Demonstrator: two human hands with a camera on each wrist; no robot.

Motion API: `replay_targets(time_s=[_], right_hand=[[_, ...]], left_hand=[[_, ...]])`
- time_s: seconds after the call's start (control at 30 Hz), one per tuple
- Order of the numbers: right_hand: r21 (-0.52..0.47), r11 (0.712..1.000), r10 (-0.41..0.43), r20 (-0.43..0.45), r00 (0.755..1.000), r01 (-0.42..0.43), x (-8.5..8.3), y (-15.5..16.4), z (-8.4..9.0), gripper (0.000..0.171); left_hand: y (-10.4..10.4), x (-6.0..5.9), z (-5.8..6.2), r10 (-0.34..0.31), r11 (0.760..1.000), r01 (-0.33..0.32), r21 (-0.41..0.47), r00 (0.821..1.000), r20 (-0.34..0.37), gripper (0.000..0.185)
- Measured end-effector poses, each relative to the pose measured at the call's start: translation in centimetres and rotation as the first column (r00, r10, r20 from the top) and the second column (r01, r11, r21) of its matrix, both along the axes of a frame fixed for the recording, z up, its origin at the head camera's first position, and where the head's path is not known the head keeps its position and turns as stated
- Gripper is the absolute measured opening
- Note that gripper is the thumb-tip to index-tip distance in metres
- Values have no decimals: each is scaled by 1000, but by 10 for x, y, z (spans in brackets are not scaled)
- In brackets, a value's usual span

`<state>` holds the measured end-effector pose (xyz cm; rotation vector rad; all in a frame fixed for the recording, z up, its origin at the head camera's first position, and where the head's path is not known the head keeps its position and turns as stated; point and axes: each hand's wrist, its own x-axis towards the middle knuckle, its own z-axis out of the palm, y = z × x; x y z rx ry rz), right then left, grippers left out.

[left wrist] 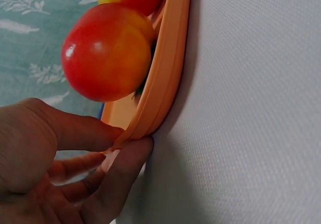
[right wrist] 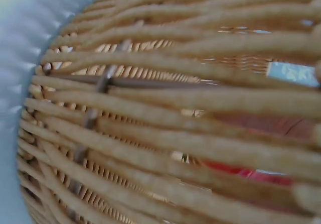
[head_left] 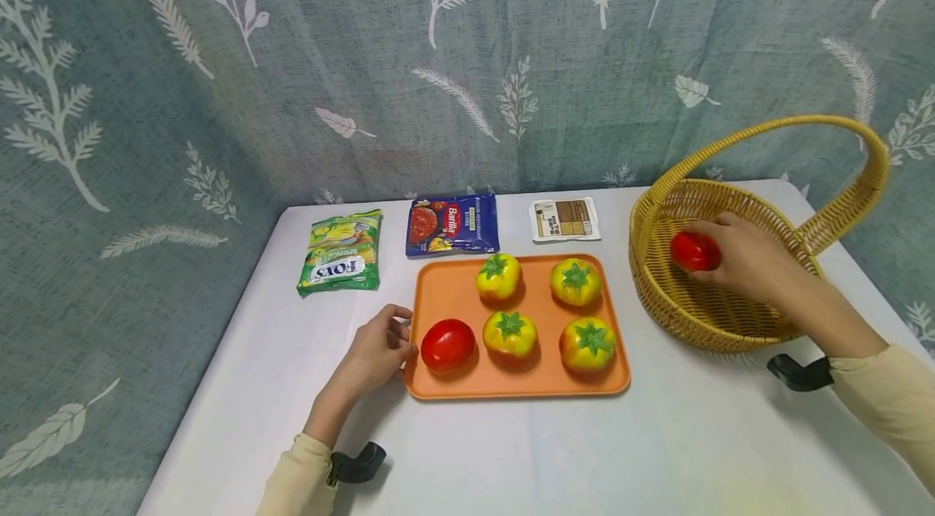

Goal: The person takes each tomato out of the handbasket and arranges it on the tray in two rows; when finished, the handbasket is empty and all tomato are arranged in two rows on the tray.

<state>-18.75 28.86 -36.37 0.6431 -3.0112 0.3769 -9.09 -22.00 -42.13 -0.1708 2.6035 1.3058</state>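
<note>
In the head view, my right hand point(head_left: 748, 252) is inside the wicker basket point(head_left: 661, 301), gripping a red toy tomato point(head_left: 694, 251) above the basket floor. The right wrist view is mostly filled by the basket's woven wall point(right wrist: 150, 103); only bits of red and of the hand show through its gaps. My left hand point(head_left: 376, 350) pinches the left rim of an orange tray point(head_left: 453, 289) between thumb and forefinger, as the left wrist view shows. Near it in the tray lies another red tomato point(head_left: 448, 345), green leaves underneath. Several yellow tomatoes point(head_left: 510, 335) with green tops lie beside it.
Behind the tray lie a green Fox's bag point(head_left: 341, 251), a blue Barilla pouch point(head_left: 453, 225) and a small white-and-brown packet point(head_left: 565, 220). The basket's tall handle point(head_left: 774, 126) arches over its opening. A leaf-patterned curtain point(head_left: 467, 94) borders the white table point(head_left: 497, 459).
</note>
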Motion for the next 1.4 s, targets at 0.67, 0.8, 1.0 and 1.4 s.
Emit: replay_targets(time_s=[0.67, 0.8, 1.0, 1.4], right_hand=[[-117, 992, -59, -58, 997, 52, 31, -3, 10, 67], [-133, 989, -70, -88, 994, 58, 36, -3, 9, 65], [-191, 978, -106, -124, 987, 82, 42, -3, 7, 64], [-261, 964, -103, -210, 972, 46, 46, -5, 5, 72]], left_hand=[[1, 0, 1, 18, 999, -18, 36, 1000, 16, 48], [0, 0, -1, 18, 999, -18, 35, 1000, 15, 49], [-1, 1, -3, 9, 999, -10, 49, 1000, 6, 48], [-2, 3, -5, 11, 998, -11, 54, 1000, 1, 47]])
